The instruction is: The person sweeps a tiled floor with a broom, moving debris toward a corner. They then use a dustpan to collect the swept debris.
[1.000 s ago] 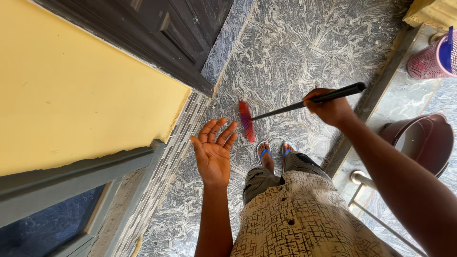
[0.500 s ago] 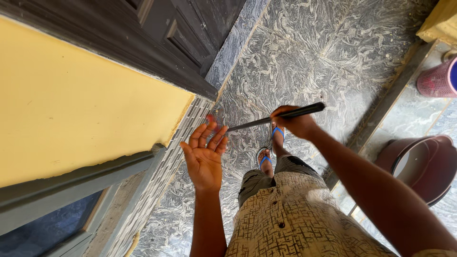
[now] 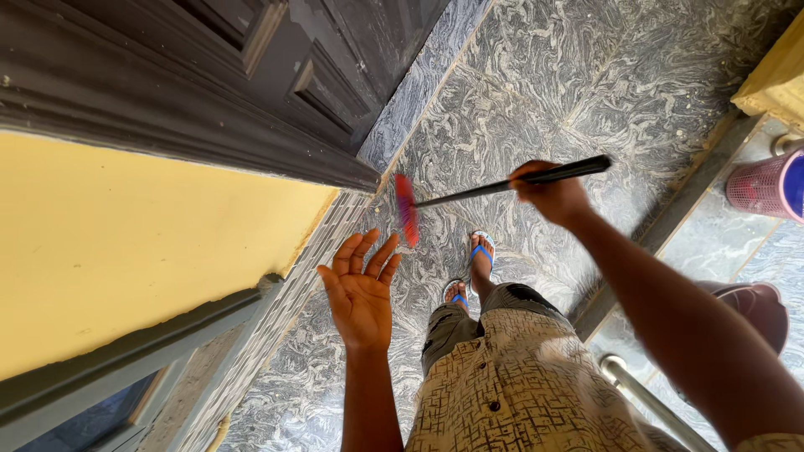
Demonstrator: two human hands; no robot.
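Mid-sweep: the right hand (image 3: 553, 197) has its grip closed round the long black-handled broom (image 3: 502, 186), red bristles near the grey marbled floor (image 3: 569, 75) beside the dark door. The left hand (image 3: 360, 289) hangs open, empty. A steady drag toward the feet looks due.

Our right hand (image 3: 548, 194) grips the broom (image 3: 494, 189), its red head by the door's (image 3: 276, 75) corner; our left hand (image 3: 362, 291) hangs open.

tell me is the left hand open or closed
Open: the left hand is palm up with fingers spread, holding nothing, beside the broom.
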